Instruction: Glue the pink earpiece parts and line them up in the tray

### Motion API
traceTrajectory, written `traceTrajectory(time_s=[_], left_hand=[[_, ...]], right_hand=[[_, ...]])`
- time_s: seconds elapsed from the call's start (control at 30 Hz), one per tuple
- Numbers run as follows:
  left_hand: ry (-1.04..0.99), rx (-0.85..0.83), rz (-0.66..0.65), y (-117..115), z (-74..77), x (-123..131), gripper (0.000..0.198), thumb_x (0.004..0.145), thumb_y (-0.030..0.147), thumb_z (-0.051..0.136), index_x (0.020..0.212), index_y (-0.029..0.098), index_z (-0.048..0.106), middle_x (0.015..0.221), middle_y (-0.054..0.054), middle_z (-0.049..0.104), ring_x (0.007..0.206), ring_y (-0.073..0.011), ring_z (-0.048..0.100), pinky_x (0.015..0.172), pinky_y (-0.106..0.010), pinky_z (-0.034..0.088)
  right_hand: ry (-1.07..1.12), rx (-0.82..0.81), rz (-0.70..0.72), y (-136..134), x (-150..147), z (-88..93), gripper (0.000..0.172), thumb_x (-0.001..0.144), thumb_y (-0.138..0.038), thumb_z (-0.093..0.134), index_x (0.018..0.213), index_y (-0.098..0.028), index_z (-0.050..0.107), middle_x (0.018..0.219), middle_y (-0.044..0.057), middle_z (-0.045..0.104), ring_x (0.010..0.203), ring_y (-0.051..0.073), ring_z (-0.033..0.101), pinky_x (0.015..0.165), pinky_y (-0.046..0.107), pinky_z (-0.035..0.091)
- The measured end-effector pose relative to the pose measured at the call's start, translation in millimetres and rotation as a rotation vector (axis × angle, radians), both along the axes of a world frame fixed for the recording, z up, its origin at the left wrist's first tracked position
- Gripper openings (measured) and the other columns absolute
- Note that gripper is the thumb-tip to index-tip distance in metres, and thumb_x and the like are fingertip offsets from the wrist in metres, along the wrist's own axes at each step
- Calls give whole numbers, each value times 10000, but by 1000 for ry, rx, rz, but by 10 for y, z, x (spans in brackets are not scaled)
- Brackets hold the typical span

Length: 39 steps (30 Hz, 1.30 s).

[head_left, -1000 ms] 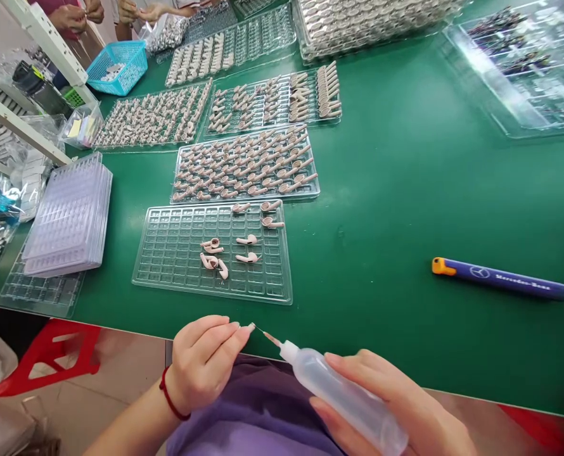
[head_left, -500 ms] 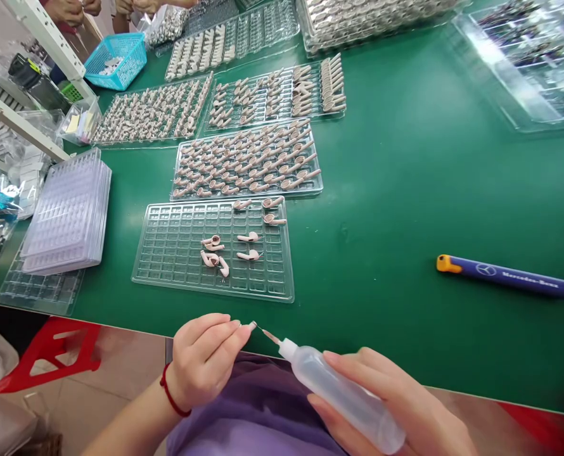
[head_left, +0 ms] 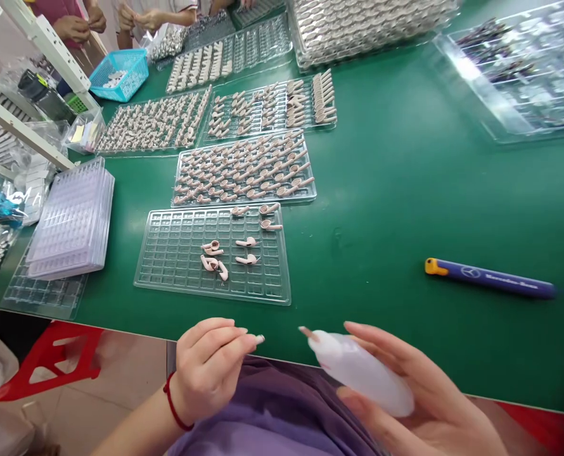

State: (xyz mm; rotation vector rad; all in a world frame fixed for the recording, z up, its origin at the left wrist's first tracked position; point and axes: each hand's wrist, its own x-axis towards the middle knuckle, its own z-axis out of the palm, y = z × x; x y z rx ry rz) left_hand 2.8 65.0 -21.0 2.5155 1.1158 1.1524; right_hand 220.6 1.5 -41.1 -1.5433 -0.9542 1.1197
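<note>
Bottle (head_left: 367, 377) just slid off toward 3 o'clock, away from the tiny pale piece (head_left: 260, 339), and the right hand (head_left: 434, 399) has it gripped between thumb and fingers at 5 o'clock. Left hand (head_left: 210, 367), 7 o'clock, pinches that piece; blue pen-shaped thing (head_left: 493, 280) at 3 o'clock reads "Mercedes-Benz" lol.

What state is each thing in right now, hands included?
Left hand: pinched, seemingly on a small pale piece
Right hand: around bottle
Bottle: tilted, tip apart from left hand
Nearest tray: partly filled, loose earbud shells
Blue basket: open, pale pieces inside
Tray pile: stacked
Blue tool: lying flat
</note>
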Motion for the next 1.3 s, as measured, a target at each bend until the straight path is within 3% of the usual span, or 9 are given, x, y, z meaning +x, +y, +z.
traceTrajectory(time_s=[0.13, 0.23, 0.37, 0.47, 0.57, 0.9, 1.3], left_hand=[[-129, -115, -26, -96, 118, 135, 166, 902, 102, 639, 1057, 157, 664, 889, -46, 770, 835, -155, 732, 797, -300, 637], [-215, -194, -74, -169, 168, 203, 150, 903, 97, 633, 1042, 149, 656, 892, -55, 773, 830, -155, 740, 816, -290, 628], [-391, -367, -93, -243, 134, 262, 81, 887, 198, 692, 968, 190, 688, 874, -49, 756, 779, -153, 717, 730, -273, 616], [-541, -550, -58, -282, 68, 300, 107, 849, 301, 741, 890, 204, 722, 776, -35, 716, 692, -135, 672, 623, -221, 583], [-597, -628, -85, -301, 37, 324, 110, 849, 299, 739, 910, 207, 746, 768, -42, 718, 687, -138, 673, 628, -220, 582], [-454, -518, -167, -270, 170, 300, 121, 890, 256, 691, 992, 227, 750, 803, -53, 733, 729, -146, 668, 679, -241, 579], [-371, -452, -172, -280, 215, 284, 103, 915, 259, 657, 979, 227, 731, 770, -38, 711, 728, -146, 650, 683, -250, 568]], right_hand=[[517, -229, 13, 131, -137, 113, 456, 678, -393, 843, 1074, -268, 655, 810, 19, 687, 672, 162, 637, 608, 253, 549], [741, -222, -18, 153, -265, 123, 396, 637, -374, 878, 950, -257, 666, 776, -10, 636, 676, 129, 567, 649, 249, 507], [874, -176, 80, 110, -340, 51, 378, 656, -399, 864, 942, -258, 663, 797, -4, 605, 737, 147, 548, 674, 267, 484], [942, -162, 114, 105, -341, 33, 360, 682, -399, 848, 952, -262, 654, 813, -5, 583, 751, 141, 531, 684, 260, 473], [977, -157, 123, 129, -349, 57, 371, 665, -395, 861, 940, -267, 648, 811, -14, 574, 718, 125, 526, 646, 241, 464], [1017, -112, 175, 120, -406, 72, 408, 608, -426, 888, 895, -275, 641, 790, -26, 576, 652, 113, 518, 595, 231, 444], [1040, -141, 192, 78, -431, 22, 429, 582, -423, 902, 892, -272, 647, 817, -14, 571, 683, 126, 513, 610, 242, 448]])
